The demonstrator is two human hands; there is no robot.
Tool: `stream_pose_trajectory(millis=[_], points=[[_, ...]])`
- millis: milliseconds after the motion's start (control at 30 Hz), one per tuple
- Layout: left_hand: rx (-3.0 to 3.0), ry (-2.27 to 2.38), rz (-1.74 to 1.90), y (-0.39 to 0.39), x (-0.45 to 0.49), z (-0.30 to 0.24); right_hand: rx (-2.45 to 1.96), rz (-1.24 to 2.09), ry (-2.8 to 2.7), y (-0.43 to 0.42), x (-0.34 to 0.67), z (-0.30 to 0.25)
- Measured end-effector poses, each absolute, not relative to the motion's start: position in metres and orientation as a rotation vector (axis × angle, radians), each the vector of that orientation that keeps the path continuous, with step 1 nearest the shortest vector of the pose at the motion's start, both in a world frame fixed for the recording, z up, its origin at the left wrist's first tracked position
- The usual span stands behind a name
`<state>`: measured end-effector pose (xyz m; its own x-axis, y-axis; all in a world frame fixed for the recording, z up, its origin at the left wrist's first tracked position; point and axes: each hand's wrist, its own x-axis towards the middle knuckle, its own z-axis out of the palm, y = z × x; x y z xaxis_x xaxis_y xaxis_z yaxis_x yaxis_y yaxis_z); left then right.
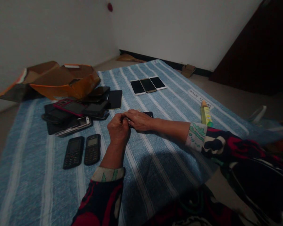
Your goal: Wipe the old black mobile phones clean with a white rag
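Observation:
My left hand [118, 128] is closed, its fingers curled at the left end of a dark phone [149, 114]. My right hand [139, 120] lies over the same phone, its fingers bent and meeting the left hand. Most of the phone is hidden beneath them; a dark corner shows past the right hand. Two keypad phones, one larger [73, 152] and one smaller [92, 149], lie side by side left of my left wrist. Beyond my hands, two white-framed phones [137, 87] [158, 83] flank a gold-edged phone [148, 85] in a row.
A loose pile of phones [73, 108] lies at the left, before an open cardboard box [61, 91]. A yellow-green bottle [206, 114] with an orange cap lies near my right sleeve. Everything rests on a blue striped cloth [33, 188]; white walls [179, 31] stand behind.

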<state>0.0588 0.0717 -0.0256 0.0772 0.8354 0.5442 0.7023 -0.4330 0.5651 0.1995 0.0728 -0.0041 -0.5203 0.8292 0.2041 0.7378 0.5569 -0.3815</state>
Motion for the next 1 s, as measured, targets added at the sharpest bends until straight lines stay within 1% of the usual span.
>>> stream_pose_trajectory(millis=[133, 300, 533, 700, 1000], points=[[2.046, 1.661, 1.383, 0.071, 0.059, -0.025, -1.294, 0.346, -2.415, 0.076, 0.195, -0.006], [1.946, 1.592, 1.438, 0.072, 0.059, -0.026, -1.362, 0.257, -2.462, 0.078, 0.19, -0.008], [1.952, 1.602, 1.373, 0.075, 0.049, -0.029, -1.365, 0.207, -2.491, 0.074, 0.187, -0.011], [2.071, 1.625, 1.153, 0.08, 0.038, -0.037, -1.355, 0.172, -2.488, 0.069, 0.18, -0.01], [2.056, 1.612, 1.104, 0.078, 0.035, -0.043, -1.186, 0.123, -2.469, 0.043, 0.181, -0.02]])
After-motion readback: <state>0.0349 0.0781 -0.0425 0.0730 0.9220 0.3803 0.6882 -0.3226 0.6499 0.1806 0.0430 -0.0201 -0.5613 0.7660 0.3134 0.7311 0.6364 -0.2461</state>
